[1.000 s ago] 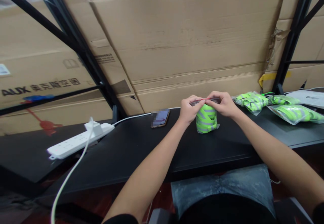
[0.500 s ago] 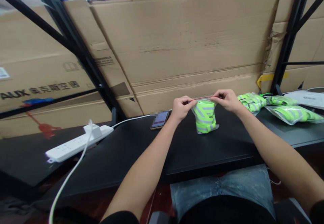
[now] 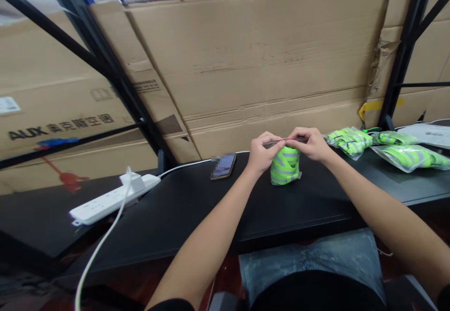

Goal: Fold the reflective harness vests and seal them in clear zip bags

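A clear zip bag point(image 3: 285, 166) stands upright on the black table, with a folded neon-yellow strap piece with grey reflective bands inside. Along its top edge runs a thin red seal line. My left hand point(image 3: 263, 153) pinches the bag's top from the left, thumb on the near side. From the right, my right hand point(image 3: 310, 144) grips the same edge, its thumb close to the left one. Both hands are closed on the bag, and the fingertips behind the edge are hidden.
To the right lie several bagged neon-yellow pieces point(image 3: 411, 157) beside a white flat item point(image 3: 434, 133). A phone point(image 3: 224, 166) rests left of my hands. Farther left is a white power strip point(image 3: 112, 203) with a cable. Cardboard sheets point(image 3: 263, 62) stand behind the black table point(image 3: 197, 217).
My hands have moved inward along the bag's top edge, so the thumbs now nearly meet at the middle. The bag stays in about the same place.
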The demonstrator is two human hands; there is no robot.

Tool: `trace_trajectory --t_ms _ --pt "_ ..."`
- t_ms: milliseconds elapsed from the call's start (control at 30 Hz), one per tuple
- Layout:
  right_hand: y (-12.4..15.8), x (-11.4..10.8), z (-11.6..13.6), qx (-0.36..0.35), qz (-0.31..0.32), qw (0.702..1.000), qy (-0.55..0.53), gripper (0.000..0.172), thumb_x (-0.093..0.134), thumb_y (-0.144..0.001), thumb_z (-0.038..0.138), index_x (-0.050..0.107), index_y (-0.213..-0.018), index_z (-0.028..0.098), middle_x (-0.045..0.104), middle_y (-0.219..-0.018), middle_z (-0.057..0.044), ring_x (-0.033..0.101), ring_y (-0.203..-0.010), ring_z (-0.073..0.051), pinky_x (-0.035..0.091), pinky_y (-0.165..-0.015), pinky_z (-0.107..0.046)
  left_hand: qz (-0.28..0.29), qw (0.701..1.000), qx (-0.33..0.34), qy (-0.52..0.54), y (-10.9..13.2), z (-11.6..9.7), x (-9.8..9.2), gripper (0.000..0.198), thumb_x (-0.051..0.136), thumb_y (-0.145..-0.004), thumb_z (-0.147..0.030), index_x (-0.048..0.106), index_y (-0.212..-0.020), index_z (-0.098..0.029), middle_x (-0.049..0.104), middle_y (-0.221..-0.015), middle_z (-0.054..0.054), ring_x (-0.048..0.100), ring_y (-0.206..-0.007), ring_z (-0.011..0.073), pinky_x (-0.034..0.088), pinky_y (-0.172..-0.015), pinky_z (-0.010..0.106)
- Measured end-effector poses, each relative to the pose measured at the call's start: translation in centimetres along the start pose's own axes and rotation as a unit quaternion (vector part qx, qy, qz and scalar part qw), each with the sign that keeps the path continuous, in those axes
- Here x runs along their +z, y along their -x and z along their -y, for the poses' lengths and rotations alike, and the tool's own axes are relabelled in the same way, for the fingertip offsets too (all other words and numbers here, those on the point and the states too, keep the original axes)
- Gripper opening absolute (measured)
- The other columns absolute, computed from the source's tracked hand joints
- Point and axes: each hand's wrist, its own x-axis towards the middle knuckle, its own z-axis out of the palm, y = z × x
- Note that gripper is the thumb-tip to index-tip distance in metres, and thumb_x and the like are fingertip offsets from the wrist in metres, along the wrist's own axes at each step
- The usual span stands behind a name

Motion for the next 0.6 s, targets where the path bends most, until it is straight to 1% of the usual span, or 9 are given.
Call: trace_trajectory --t_ms 100,167,233,333,400,467,533,600 --pt "-0.1 -0.3 -0.3 0.025 0.010 0.999 -0.031 0.030 0.076 -0.075 0.048 0.074 -0.081 0.018 0.072 -0.078 -0.005 0.063 -0.074 -0.018 0.049 -0.069 -0.033 -0.006 1.000 0.001 0.001 0.0 0.1 0.0 0.018 0.077 -0.074 -0.037 0.076 -0.073 -0.019 0.067 -0.075 0.004 0.063 -0.075 0.0182 0.049 -0.071 0.031" --pt "-0.2 -0.7 -0.8 0.045 0.018 0.997 -0.054 0.031 0.078 -0.073 0.048 0.075 -0.080 0.018 0.072 -0.078 -0.005 0.062 -0.072 -0.017 0.049 -0.067 -0.032 -0.019 1.000 -0.018 0.013 0.0 0.4 0.0 0.019 0.078 -0.072 -0.038 0.076 -0.073 -0.019 0.067 -0.075 0.004 0.063 -0.075 0.0181 0.049 -0.069 0.031" --pt "-0.3 -1.2 -1.2 0.052 0.018 0.997 -0.054 0.031 0.079 -0.071 0.048 0.075 -0.075 0.018 0.070 -0.073 -0.004 0.059 -0.067 -0.016 0.045 -0.063 -0.031 -0.024 0.998 -0.044 0.037 -0.1 0.7 -0.1 0.021 0.080 -0.070 -0.039 0.076 -0.073 -0.018 0.067 -0.074 0.004 0.062 -0.074 0.0179 0.048 -0.068 0.030" --pt "-0.5 -1.8 -1.6 0.043 0.013 0.998 -0.036 0.031 0.080 -0.071 0.047 0.074 -0.066 0.018 0.064 -0.063 -0.001 0.053 -0.061 -0.013 0.040 -0.059 -0.030 0.006 0.993 -0.087 0.080 -0.4 1.1 -0.6 0.023 0.082 -0.067 -0.040 0.076 -0.072 -0.018 0.068 -0.074 0.004 0.062 -0.072 0.0172 0.047 -0.069 0.030" --pt "-0.5 -2.0 -1.7 0.041 0.016 0.998 -0.036 0.029 0.080 -0.071 0.046 0.075 -0.065 0.018 0.063 -0.062 -0.001 0.052 -0.061 -0.013 0.039 -0.058 -0.030 0.033 0.991 -0.100 0.088 -0.6 1.2 -1.0 0.023 0.081 -0.068 -0.040 0.077 -0.073 -0.018 0.069 -0.074 0.004 0.062 -0.073 0.0174 0.047 -0.071 0.030" --pt "-0.5 -1.7 -1.6 0.051 0.024 0.997 -0.043 0.028 0.080 -0.071 0.046 0.075 -0.066 0.018 0.064 -0.062 -0.001 0.052 -0.060 -0.012 0.039 -0.057 -0.029 0.041 0.993 -0.088 0.072 -0.7 1.2 -1.4 0.023 0.079 -0.069 -0.041 0.077 -0.073 -0.018 0.069 -0.074 0.004 0.061 -0.074 0.0177 0.047 -0.072 0.031" --pt "-0.4 -1.2 -1.4 0.069 0.030 0.995 -0.064 0.028 0.079 -0.072 0.046 0.075 -0.070 0.018 0.065 -0.062 -0.001 0.053 -0.059 -0.012 0.040 -0.057 -0.029 0.031 0.996 -0.068 0.049 -0.7 1.1 -1.5 0.023 0.079 -0.069 -0.041 0.076 -0.071 -0.018 0.068 -0.073 0.004 0.061 -0.073 0.0176 0.048 -0.070 0.030" --pt "-0.2 -0.6 -1.1 0.082 0.035 0.992 -0.092 0.029 0.079 -0.072 0.046 0.077 -0.079 0.018 0.068 -0.068 -0.002 0.057 -0.062 -0.013 0.044 -0.059 -0.029 0.012 0.998 -0.054 0.038 -0.6 1.0 -1.2 0.023 0.079 -0.069 -0.040 0.074 -0.069 -0.017 0.066 -0.072 0.003 0.061 -0.071 0.0172 0.048 -0.069 0.029"
